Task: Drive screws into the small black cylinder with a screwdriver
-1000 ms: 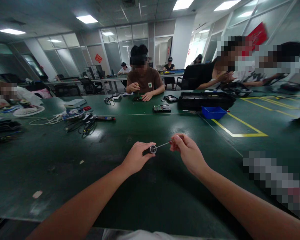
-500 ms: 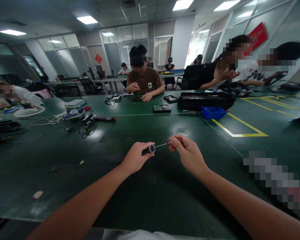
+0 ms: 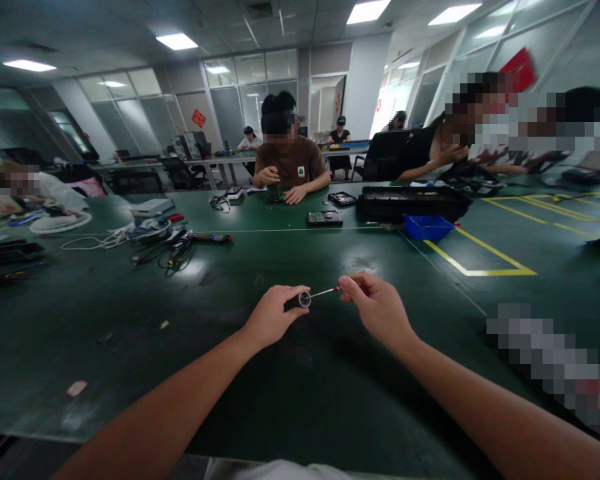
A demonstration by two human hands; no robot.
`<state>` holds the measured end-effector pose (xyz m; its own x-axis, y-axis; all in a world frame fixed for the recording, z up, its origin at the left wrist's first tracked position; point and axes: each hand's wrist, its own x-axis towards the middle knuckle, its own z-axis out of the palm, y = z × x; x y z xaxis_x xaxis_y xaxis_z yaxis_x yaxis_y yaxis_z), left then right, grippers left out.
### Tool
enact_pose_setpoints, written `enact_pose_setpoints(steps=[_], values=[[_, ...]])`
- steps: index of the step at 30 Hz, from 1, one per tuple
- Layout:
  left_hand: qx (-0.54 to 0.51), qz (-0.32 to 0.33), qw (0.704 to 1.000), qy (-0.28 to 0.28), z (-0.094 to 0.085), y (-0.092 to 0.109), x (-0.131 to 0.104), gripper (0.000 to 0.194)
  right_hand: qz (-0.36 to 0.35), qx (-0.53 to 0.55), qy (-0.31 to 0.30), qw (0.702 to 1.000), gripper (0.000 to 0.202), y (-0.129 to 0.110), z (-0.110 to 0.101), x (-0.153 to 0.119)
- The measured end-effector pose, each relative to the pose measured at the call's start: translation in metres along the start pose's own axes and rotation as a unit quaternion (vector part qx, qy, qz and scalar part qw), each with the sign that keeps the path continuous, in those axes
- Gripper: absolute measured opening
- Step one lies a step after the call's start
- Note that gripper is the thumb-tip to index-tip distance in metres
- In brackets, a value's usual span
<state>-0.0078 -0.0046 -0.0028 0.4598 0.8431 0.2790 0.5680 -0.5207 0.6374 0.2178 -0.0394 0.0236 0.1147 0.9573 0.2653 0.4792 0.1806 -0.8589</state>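
A small dark cylinder with a pale ring at its open end [image 3: 305, 299] is gripped between the thumb and fingers of my left hand [image 3: 273, 316]. My right hand [image 3: 375, 303] pinches the red handle of a thin screwdriver [image 3: 323, 292]. The metal shaft points left, and its tip reaches the ringed end of the cylinder. Whether the tip touches anything inside is too small to tell. Both hands are above the green table [image 3: 290, 407].
Beyond my hands lie a circuit board [image 3: 325, 218], a blue bin [image 3: 429, 227], a long black tray [image 3: 410, 202] and tangled cables [image 3: 173, 253]. A person in a brown shirt [image 3: 293, 163] works opposite. A pixelated object lies at the right.
My hands and the two things they hold have hardly moved. On the far right, a person's hands have shifted slightly.
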Motion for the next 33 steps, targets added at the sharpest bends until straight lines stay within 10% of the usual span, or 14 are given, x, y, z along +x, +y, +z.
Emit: enact_pose_setpoints(steps=[16, 33], values=[[-0.001, -0.005, 1.000, -0.006, -0.002, 0.002, -0.001, 0.042, -0.009, -0.084, 0.016, 0.996, 0.060, 0.002, -0.001, -0.001], [0.004, -0.003, 1.000, 0.000, -0.001, -0.002, 0.000, 0.041, -0.115, -0.105, -0.078, 0.985, 0.024, -0.011, 0.000, -0.011]])
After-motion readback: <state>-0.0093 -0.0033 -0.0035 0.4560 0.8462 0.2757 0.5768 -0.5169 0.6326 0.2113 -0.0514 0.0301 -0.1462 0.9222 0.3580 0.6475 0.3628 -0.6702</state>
